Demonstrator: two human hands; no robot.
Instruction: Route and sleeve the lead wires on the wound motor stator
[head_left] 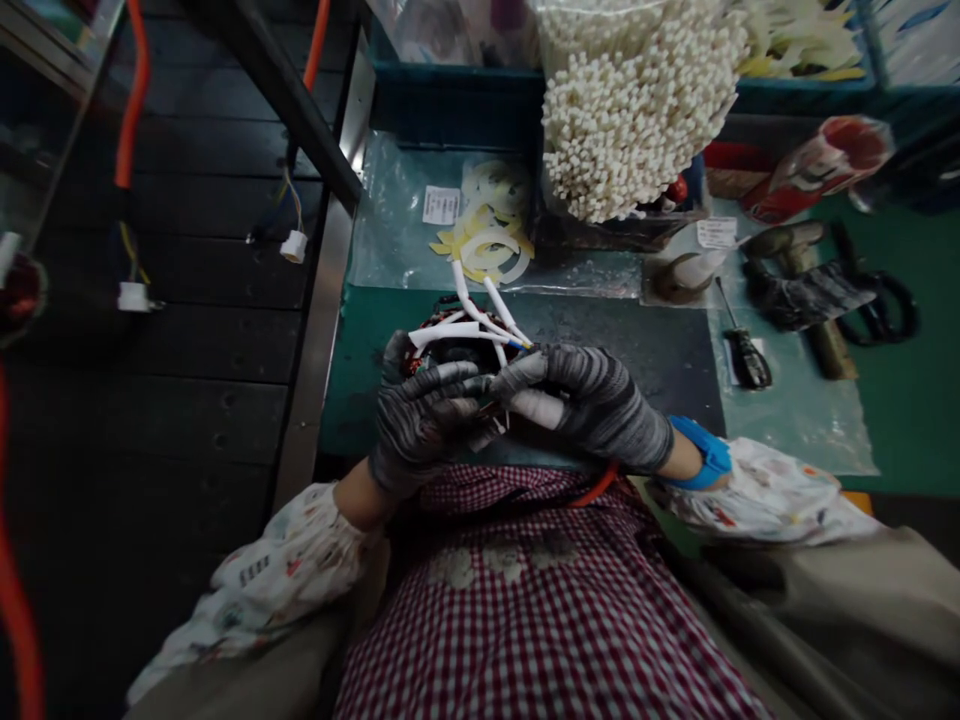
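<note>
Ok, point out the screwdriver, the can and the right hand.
Screwdriver (746,357), head view: on its black handle.
Can (811,172), head view: on its red side.
Right hand (606,402), head view: on the back of its glove.

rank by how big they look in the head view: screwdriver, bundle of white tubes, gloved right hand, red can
1. bundle of white tubes
2. gloved right hand
3. red can
4. screwdriver

Apparent size only; the hand may look larger from being nearer the camera.

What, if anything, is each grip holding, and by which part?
Left grip: the copper-wound coil, by its left and near side. Right grip: white-sleeved wires, pinched near their blue section.
</note>
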